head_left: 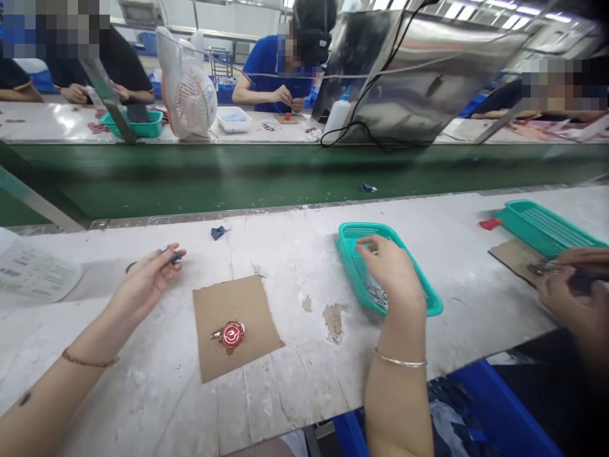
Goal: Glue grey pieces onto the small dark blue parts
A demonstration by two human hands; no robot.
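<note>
My left hand [150, 279] is raised over the left of the white table [295, 254], its fingers closed on a small dark blue piece [176, 258]. My right hand [387, 263] hovers over a green basket [352, 273] that holds small light pieces [375, 293]. Its thumb and fingers are pinched together; what they hold, if anything, is hidden. Between the hands lies a brown cardboard square [261, 311] bearing a shiny red round item [232, 334] with a small tab at its left. Another dark blue piece [218, 233] lies behind the cardboard.
At the right, another person's hands [568, 292] work beside a second green basket [547, 228] and a red scrap [490, 224]. A clear plastic bag [35, 266] lies at the left. Beyond the green belt [190, 181], people sit working. Blue bins [504, 406] stand below the front edge.
</note>
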